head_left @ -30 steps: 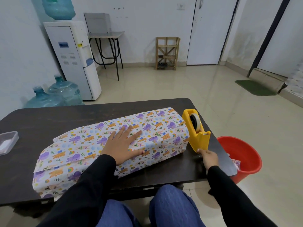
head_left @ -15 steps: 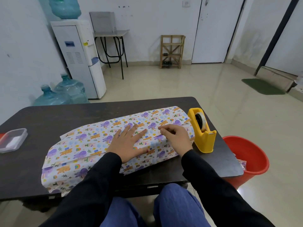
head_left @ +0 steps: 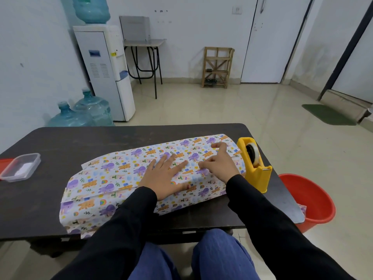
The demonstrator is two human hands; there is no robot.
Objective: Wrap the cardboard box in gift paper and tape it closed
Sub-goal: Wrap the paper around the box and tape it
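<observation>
Since the coming move is judged to be a taping of the overlap, what matters is how the seam lies to the two hands. The tabletop is crossed slantwise by the wrapped box, whose long axis runs from the near left corner towards the far right edge; its left end is close to the near edge and its right end lies just beside the dispenser, which stands at the right edge. The box itself is wholly covered by the paper, and the overlapped edge is seen along the top face, parallel to the long axis.

The left hand is laid flat at about mid-length, fingers spread and straight, so that the overlap is pressed down and nothing is grasped. The right hand is set on the top face just to the right of it, nearer the dispenser and the right end, with fingers curled and the thumb brought to the seam. Whether a strip of tape is pinched there cannot be told, as no tape can be made out against the print. The stretch of seam towards the left end lies nearer the left hand.
</observation>
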